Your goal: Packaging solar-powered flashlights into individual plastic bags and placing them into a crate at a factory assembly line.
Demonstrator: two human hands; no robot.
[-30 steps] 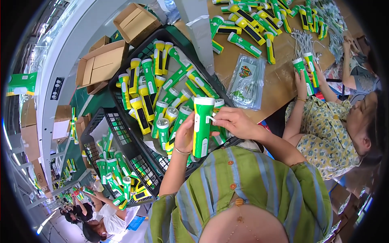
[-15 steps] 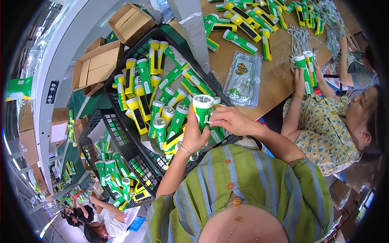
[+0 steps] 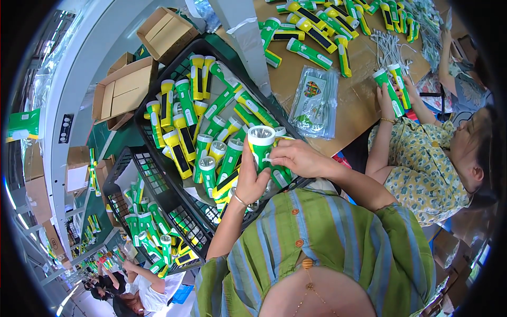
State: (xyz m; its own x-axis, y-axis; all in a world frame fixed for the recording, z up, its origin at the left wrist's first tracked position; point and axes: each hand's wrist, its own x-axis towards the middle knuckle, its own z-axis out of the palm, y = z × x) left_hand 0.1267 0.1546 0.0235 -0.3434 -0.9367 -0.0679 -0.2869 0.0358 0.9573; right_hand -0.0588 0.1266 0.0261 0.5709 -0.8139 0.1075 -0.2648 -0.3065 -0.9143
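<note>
My left hand [image 3: 249, 178] grips the body of a green flashlight [image 3: 262, 142] with a round silver head pointing up. My right hand [image 3: 293, 157] closes on the same flashlight from the right, fingertips just under its head. Both hands hover over the near corner of a black plastic crate [image 3: 149, 91] filled with several green and yellow flashlights [image 3: 186, 120].
A second black crate [image 3: 117, 174] with more flashlights stands lower left. Open cardboard boxes [image 3: 122, 91] lie beyond. On the brown table [image 3: 359, 95] are clear plastic bags [image 3: 316, 101] and more flashlights. A person [image 3: 422, 158] at right holds two flashlights.
The flashlight has tilted so its round head now faces up toward me, and both hands have shifted slightly lower over the crate's corner.
</note>
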